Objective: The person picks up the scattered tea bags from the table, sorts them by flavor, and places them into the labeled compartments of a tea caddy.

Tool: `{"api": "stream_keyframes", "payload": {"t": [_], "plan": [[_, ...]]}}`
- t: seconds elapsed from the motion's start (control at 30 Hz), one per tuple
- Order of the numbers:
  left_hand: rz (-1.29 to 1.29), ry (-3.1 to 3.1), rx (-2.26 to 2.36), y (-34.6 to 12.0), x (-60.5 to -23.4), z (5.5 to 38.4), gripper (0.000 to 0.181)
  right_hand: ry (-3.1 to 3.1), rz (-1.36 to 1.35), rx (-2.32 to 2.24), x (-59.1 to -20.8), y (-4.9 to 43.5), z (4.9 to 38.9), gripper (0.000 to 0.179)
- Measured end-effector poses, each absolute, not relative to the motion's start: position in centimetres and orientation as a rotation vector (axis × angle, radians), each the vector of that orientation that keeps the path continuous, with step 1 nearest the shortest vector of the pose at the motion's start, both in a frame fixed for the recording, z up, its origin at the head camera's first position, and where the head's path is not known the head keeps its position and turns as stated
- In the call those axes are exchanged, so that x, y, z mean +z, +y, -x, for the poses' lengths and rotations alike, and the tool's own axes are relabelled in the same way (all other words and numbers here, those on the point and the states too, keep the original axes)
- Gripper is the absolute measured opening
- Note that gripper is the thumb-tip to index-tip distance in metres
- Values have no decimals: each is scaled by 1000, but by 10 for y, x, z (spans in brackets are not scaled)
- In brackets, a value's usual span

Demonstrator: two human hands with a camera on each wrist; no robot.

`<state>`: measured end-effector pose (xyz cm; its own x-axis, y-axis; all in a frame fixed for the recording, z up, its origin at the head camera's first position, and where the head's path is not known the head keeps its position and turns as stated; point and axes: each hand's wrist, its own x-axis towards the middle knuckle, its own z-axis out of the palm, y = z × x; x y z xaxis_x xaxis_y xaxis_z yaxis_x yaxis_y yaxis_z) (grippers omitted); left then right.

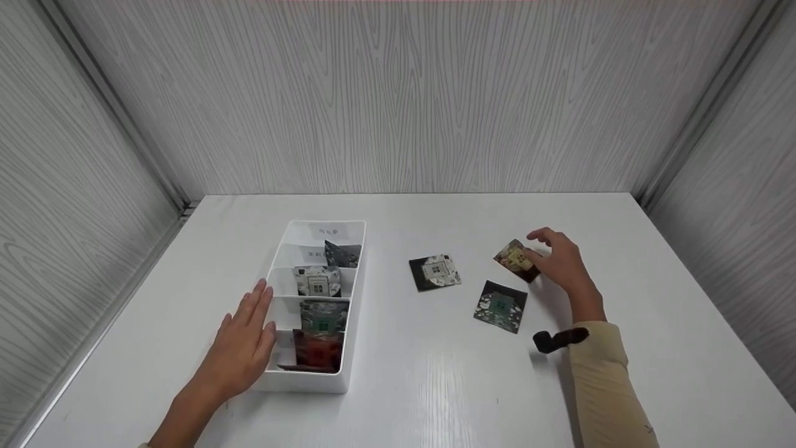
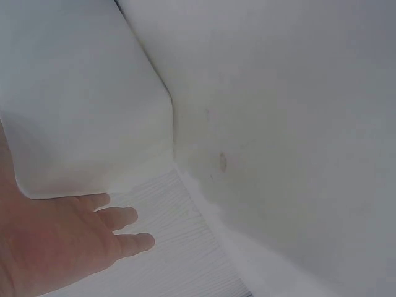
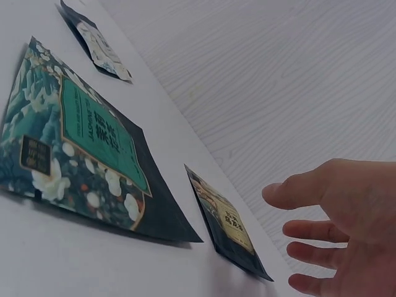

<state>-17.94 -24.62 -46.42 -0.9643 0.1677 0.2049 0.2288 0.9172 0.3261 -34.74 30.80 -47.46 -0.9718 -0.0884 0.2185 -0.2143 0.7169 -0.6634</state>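
My right hand point(image 1: 563, 267) hovers over the gold-labelled tea sachet point(image 1: 513, 257), its fingers spread and thumb overlapping it in the head view. In the right wrist view, a gap shows between the fingertips and that sachet point(image 3: 224, 216), which lies flat. Beside it is a dark green jasmine tea sachet point(image 1: 500, 307), and farther left a black-and-white sachet point(image 1: 435, 272). Straight-fingered, my left hand point(image 1: 239, 348) lies along the left side of a white divided box point(image 1: 305, 383). The left wrist view shows the hand point(image 2: 55, 247) against the box's outer wall point(image 2: 93, 99).
Inside the box stand a dark sachet point(image 1: 342, 254), a white one point(image 1: 318, 281), a green one point(image 1: 324, 316) and red ones point(image 1: 318, 350), in separate compartments. Handwritten labels mark the rear compartments. Grey wood-grain panels point(image 1: 410, 99) enclose the white table point(image 1: 423, 398) at the back and sides.
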Motion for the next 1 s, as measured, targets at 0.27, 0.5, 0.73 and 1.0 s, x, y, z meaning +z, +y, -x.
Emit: {"api": "stream_keyframes", "payload": {"t": [0.27,0.5,0.73,1.0], "plan": [[296,-2915,-535,-246,-463,179,60,-2870,-300,1049,-477,307,346,36],[289,-2915,-510,-246,-464,179,60,-2892,-273,966,-478,302,345,37],[294,-2912,-526,-246,-464,180,60,-2870,-272,968,-477,302,346,33],[290,-2908,-543,-246,-466,179,60,-2891,-286,1025,-474,306,345,24]]}}
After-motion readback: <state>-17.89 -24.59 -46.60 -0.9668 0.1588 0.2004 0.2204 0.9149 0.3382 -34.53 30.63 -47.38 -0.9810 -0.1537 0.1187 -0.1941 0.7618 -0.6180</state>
